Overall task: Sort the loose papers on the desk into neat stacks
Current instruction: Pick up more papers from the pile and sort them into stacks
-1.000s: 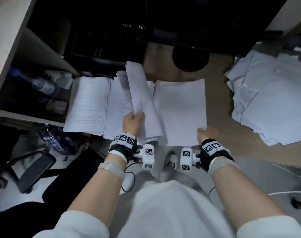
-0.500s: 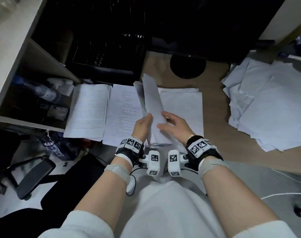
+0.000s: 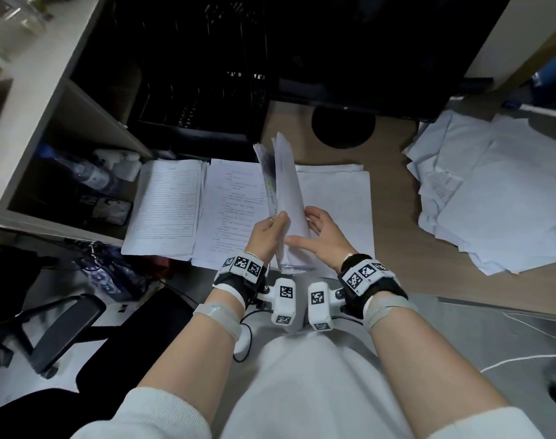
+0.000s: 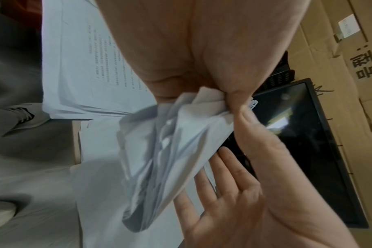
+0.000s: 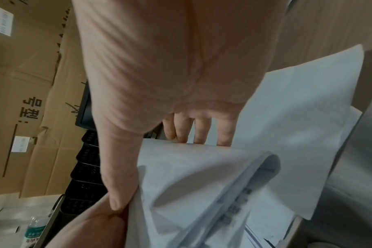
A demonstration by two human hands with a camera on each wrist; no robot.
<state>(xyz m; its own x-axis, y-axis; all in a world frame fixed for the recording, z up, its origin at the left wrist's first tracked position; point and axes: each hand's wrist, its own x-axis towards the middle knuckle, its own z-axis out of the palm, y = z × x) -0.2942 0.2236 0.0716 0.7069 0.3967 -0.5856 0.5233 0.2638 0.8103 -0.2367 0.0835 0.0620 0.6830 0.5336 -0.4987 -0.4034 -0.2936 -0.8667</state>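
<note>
Left hand (image 3: 268, 235) grips upright sheaf (image 3: 287, 198) over worktop (image 3: 393, 191) near edge; right hand (image 3: 324, 239), fingers straight, steadies it. Step: picking next sheet. Next: peel one, lay on matching stack (image 3: 336, 198).

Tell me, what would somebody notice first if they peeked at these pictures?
Probably the bundle of papers held up on edge in the middle, pinched by the left hand while the right hand lies open against it. Next, the messy heap of papers on the right of the desk, and three flat stacks under the hands.
</note>
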